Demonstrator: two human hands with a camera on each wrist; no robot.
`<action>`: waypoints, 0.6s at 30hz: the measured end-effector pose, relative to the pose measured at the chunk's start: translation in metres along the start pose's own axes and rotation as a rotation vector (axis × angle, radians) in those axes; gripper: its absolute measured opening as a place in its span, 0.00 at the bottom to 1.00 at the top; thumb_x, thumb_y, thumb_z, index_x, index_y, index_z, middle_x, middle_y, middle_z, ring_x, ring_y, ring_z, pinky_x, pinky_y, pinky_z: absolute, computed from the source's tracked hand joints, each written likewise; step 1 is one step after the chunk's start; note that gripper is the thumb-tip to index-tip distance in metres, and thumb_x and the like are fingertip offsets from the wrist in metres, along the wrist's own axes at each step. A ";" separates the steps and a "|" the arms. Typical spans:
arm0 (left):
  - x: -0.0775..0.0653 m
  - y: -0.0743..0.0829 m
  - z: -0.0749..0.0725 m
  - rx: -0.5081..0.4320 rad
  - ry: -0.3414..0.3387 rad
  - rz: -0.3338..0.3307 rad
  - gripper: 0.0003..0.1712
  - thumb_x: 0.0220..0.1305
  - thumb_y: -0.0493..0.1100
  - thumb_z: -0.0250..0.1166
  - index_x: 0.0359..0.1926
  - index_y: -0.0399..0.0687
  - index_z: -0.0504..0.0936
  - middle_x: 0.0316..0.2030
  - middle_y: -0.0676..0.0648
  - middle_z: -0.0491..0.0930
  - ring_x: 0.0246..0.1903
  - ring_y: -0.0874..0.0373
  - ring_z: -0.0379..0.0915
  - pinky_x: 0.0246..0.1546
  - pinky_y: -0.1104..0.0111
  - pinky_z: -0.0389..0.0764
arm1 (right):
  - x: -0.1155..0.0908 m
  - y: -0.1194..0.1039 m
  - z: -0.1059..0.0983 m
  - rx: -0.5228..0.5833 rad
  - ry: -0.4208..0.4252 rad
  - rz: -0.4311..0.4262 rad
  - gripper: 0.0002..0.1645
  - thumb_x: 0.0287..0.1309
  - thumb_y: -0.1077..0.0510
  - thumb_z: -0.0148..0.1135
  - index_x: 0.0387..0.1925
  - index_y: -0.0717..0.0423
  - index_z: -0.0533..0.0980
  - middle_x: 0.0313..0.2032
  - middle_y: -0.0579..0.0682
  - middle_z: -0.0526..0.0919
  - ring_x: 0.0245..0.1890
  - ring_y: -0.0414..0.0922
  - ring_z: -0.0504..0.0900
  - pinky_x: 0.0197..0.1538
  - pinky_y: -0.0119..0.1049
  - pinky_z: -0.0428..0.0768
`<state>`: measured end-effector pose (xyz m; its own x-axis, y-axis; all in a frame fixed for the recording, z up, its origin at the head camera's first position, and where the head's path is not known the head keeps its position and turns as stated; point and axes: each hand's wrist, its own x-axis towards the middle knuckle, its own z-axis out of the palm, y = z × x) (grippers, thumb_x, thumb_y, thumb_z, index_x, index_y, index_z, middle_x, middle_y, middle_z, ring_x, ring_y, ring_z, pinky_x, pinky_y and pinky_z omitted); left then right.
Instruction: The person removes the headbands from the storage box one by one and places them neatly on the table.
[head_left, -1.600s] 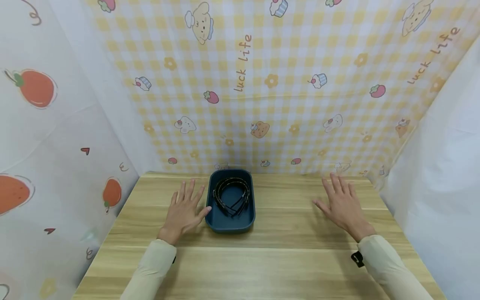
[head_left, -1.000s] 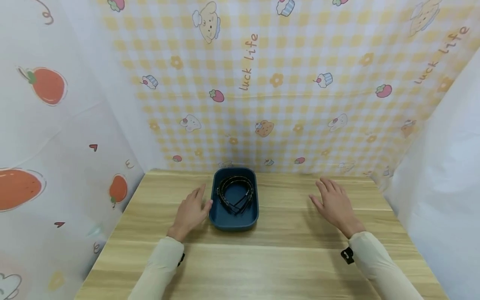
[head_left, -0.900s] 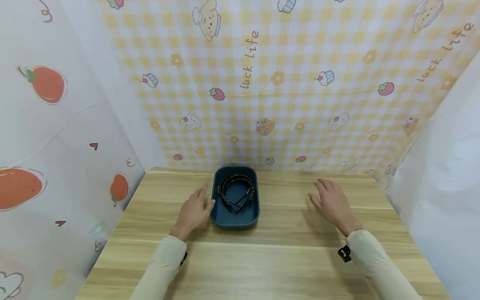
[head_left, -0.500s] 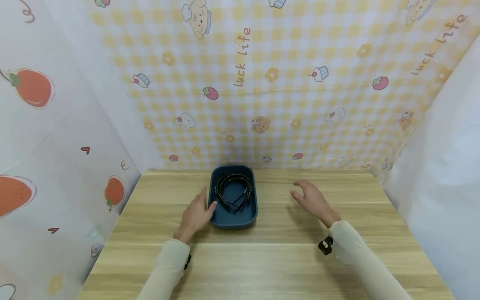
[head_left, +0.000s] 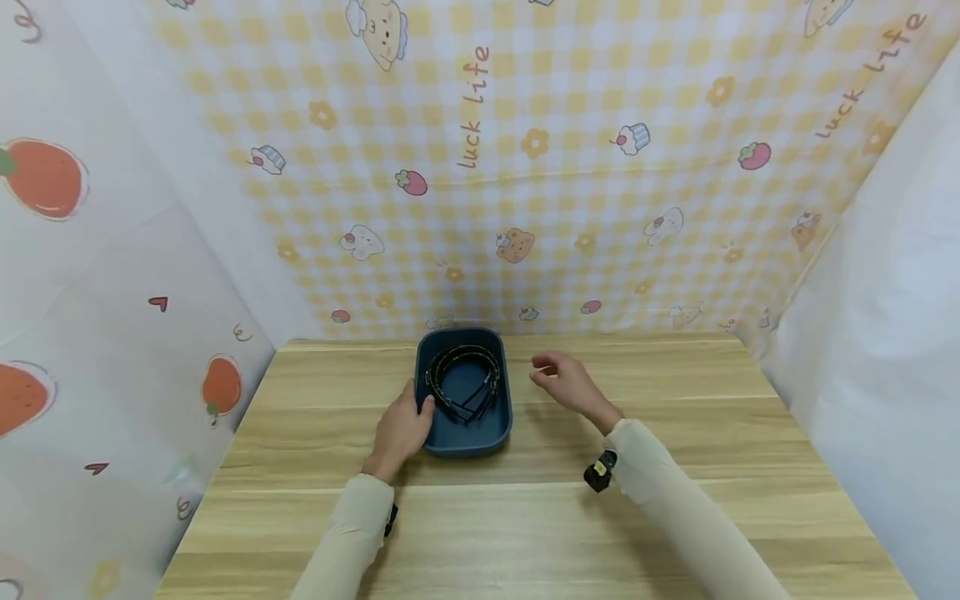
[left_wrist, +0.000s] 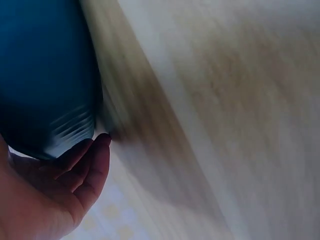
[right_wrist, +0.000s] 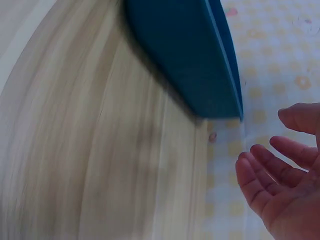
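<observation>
A dark blue rectangular tray (head_left: 465, 451) stands near the back of the wooden table. In it lies a black loop of thin bands (head_left: 491, 362) with gold flecks, its loose ends crossing towards the front; whether these are headbands or cords I cannot tell. My left hand (head_left: 402, 429) grips the tray's left side, thumb at the rim and fingers along the outer wall. The left wrist view shows those fingers (left_wrist: 92, 175) curled against the wall. My right hand (head_left: 573, 385) hovers just right of the tray, fingers loosely bent, holding nothing and apart from the wall in the right wrist view.
The light wooden table (head_left: 510, 533) reaches back to a yellow checked cloth (head_left: 577, 200). White cloths hang at the left (head_left: 127, 275) and right (head_left: 877, 350). Black straps (head_left: 600, 471) show at both cuffs.
My right hand has moved left across the table to beside the tray. My left hand has closed in from beside the tray to its left wall. The head view has shifted slightly.
</observation>
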<state>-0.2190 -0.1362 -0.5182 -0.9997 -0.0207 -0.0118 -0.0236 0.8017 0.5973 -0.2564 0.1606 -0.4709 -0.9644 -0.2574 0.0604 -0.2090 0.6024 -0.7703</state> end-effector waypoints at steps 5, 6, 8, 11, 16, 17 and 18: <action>0.002 0.000 0.003 0.006 0.013 -0.013 0.34 0.63 0.45 0.46 0.68 0.39 0.50 0.52 0.38 0.73 0.35 0.49 0.74 0.32 0.60 0.73 | 0.009 -0.021 0.014 0.001 0.013 0.001 0.18 0.59 0.57 0.54 0.50 0.59 0.74 0.43 0.53 0.79 0.41 0.47 0.78 0.41 0.39 0.76; 0.003 0.000 0.003 0.009 0.016 -0.014 0.34 0.62 0.43 0.46 0.68 0.39 0.50 0.49 0.38 0.74 0.30 0.51 0.73 0.28 0.62 0.72 | 0.011 -0.025 0.017 0.007 0.014 0.007 0.18 0.59 0.57 0.53 0.49 0.60 0.74 0.42 0.53 0.79 0.40 0.46 0.79 0.40 0.38 0.77; 0.004 -0.001 0.004 0.013 0.027 -0.020 0.34 0.61 0.42 0.46 0.67 0.38 0.51 0.45 0.38 0.77 0.25 0.53 0.70 0.23 0.65 0.69 | 0.014 -0.032 0.023 0.014 0.018 0.022 0.17 0.59 0.59 0.53 0.49 0.62 0.74 0.41 0.53 0.79 0.39 0.46 0.79 0.38 0.37 0.77; 0.004 -0.001 0.006 0.020 0.039 -0.028 0.34 0.61 0.41 0.47 0.67 0.37 0.52 0.44 0.38 0.77 0.25 0.54 0.70 0.24 0.65 0.70 | 0.018 -0.041 0.032 0.035 -0.010 0.047 0.19 0.58 0.59 0.54 0.50 0.64 0.73 0.43 0.54 0.79 0.41 0.48 0.78 0.40 0.38 0.77; 0.002 0.000 0.008 0.009 0.056 -0.027 0.33 0.61 0.40 0.47 0.67 0.37 0.52 0.47 0.36 0.76 0.29 0.52 0.72 0.29 0.60 0.73 | 0.024 -0.050 0.042 0.001 -0.068 0.073 0.24 0.59 0.56 0.54 0.55 0.64 0.70 0.51 0.57 0.75 0.50 0.50 0.75 0.50 0.42 0.73; 0.002 0.001 0.008 0.007 0.059 -0.024 0.33 0.61 0.40 0.47 0.67 0.37 0.53 0.47 0.36 0.75 0.30 0.53 0.73 0.31 0.60 0.74 | 0.025 -0.051 0.043 -0.014 -0.074 0.078 0.24 0.59 0.56 0.53 0.55 0.63 0.69 0.52 0.57 0.74 0.51 0.50 0.74 0.51 0.43 0.72; 0.002 0.001 0.008 0.005 0.061 -0.023 0.33 0.61 0.40 0.47 0.67 0.37 0.53 0.48 0.36 0.75 0.30 0.53 0.73 0.32 0.59 0.74 | 0.026 -0.053 0.045 -0.033 -0.075 0.083 0.25 0.60 0.55 0.52 0.56 0.63 0.68 0.53 0.57 0.74 0.52 0.50 0.73 0.52 0.43 0.72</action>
<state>-0.2211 -0.1309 -0.5245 -0.9968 -0.0759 0.0236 -0.0471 0.8034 0.5936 -0.2631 0.0885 -0.4570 -0.9639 -0.2611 -0.0515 -0.1355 0.6481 -0.7494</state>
